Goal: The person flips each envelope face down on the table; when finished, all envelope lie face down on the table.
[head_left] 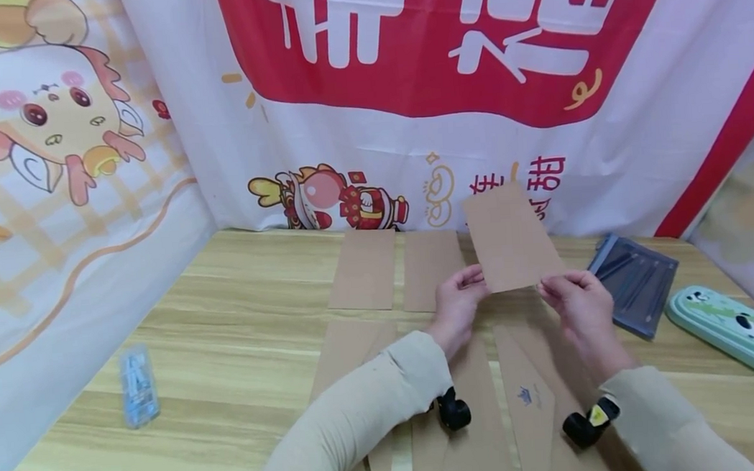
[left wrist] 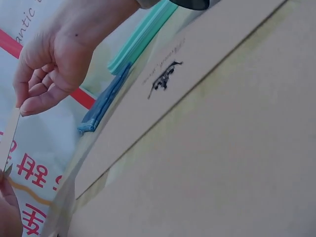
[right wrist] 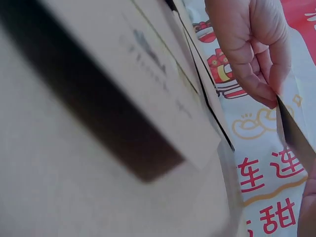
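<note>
In the head view a plain brown kraft card (head_left: 513, 238) is raised above the table, tilted up toward the back cloth. My left hand (head_left: 455, 306) pinches its lower left edge, and my right hand (head_left: 579, 309) pinches its lower right corner. The card appears nearly edge-on in the left wrist view, between the right hand (left wrist: 54, 64) and left fingers. Two more brown cards (head_left: 363, 272) lie flat side by side at the back. Below my forearms lie several kraft envelopes; one flap (head_left: 529, 395) bears a dark crown print. My sleeves partly hide them.
A dark translucent zip pouch (head_left: 639, 284) and a green panda pencil case (head_left: 739, 328) lie at the right. A small clear-blue box (head_left: 138, 387) sits on the wooden table (head_left: 227, 331) at the left. Printed cloth (head_left: 358, 136) hangs along the back.
</note>
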Available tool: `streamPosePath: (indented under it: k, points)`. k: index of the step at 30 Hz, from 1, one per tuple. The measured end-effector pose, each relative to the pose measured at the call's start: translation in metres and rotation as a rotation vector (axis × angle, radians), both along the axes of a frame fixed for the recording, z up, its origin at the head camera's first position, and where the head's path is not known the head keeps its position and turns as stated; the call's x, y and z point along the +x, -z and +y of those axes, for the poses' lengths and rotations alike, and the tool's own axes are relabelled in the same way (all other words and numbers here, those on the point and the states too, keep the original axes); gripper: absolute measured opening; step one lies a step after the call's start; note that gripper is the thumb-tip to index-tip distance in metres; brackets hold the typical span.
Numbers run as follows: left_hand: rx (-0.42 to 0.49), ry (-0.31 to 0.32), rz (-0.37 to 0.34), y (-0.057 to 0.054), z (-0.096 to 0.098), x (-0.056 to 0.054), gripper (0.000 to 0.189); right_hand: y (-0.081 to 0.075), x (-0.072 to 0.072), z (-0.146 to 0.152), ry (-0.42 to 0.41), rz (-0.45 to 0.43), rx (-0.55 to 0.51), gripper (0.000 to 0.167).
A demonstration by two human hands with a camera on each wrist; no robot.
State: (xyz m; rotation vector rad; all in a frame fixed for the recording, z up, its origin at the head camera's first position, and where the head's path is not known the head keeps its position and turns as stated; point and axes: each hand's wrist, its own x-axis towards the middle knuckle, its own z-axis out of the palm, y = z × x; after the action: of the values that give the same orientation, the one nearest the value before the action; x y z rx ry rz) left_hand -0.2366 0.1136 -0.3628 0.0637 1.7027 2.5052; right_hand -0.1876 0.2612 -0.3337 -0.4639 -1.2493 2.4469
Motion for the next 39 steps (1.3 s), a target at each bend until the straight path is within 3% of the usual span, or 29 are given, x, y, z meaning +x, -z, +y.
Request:
streamPosePath:
  k: [4,8,11,14,20,29,34,39]
  points:
    - [-0.019,-0.003,0.012,0.001,0.000,-0.003,0.040,-0.001,0.001,0.004,-0.057,-0.056,0.134,0.027]
    - [-0.047,0.000,0.049,0.000,0.000,-0.006,0.042,-0.004,0.002,0.010,-0.139,-0.101,0.288,0.062]
    - [-0.079,0.011,0.075,-0.002,0.000,-0.008,0.042,-0.005,0.001,0.015,-0.194,-0.136,0.392,0.075]
    - [-0.127,0.032,0.088,-0.003,-0.001,-0.010,0.044,-0.005,0.000,0.021,-0.243,-0.169,0.444,0.074]
    - [-0.224,0.098,0.074,0.001,-0.003,-0.013,0.049,0.000,-0.003,0.034,-0.340,-0.233,0.500,0.056]
    - [-0.402,0.171,0.039,0.005,-0.008,-0.017,0.051,0.017,-0.012,0.053,-0.494,-0.348,0.766,0.062]
    - [-0.466,0.201,0.001,0.006,-0.006,-0.017,0.051,0.022,-0.014,0.059,-0.586,-0.344,0.728,0.065]
    - [-0.512,0.204,-0.040,0.008,-0.005,-0.018,0.050,0.025,-0.016,0.061,-0.613,-0.352,0.708,0.065]
